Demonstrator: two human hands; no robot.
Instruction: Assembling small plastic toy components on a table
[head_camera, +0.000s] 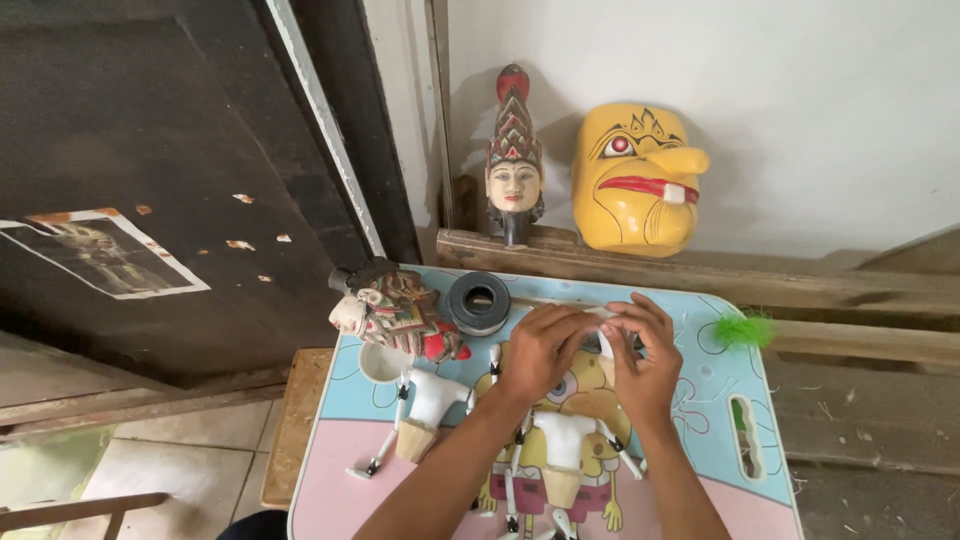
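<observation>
**Both hands pinched on a small white piece above the tape roll's right side**

My left hand (541, 350) and right hand (640, 358) meet fingertip to fingertip over the far half of the worktop (700, 400), just right of the black tape roll (478, 301). Between them I hold a small white piece (604, 335); most of it is hidden under my fingers, so I cannot tell its full shape. Both hands are curled nearly closed, thumbs and forefingers pressed in on it, knuckles up, wrists low, forearms running in from the near edge and converging.

I judge the piece light and thin, possibly soft like cloth or paper, so it wants a fingertip pinch at its edges, not a squeeze; a hard grip would likely crease it.

Nearer me than the tape roll, two white puppet bodies lie flat: one (432, 400) just left of my left forearm, the other (563, 445) between my forearms, each with thin jointed arms that look easy to snap. Left of the tape roll rests a painted puppet head (395, 312), touching or almost touching it. Well right of the roll sits a green feathery tuft (744, 328). Beyond the roll, on a wooden ledge (800, 285), a carved head with a tall crown (514, 160) stands beside a yellow mask (636, 180).
</observation>
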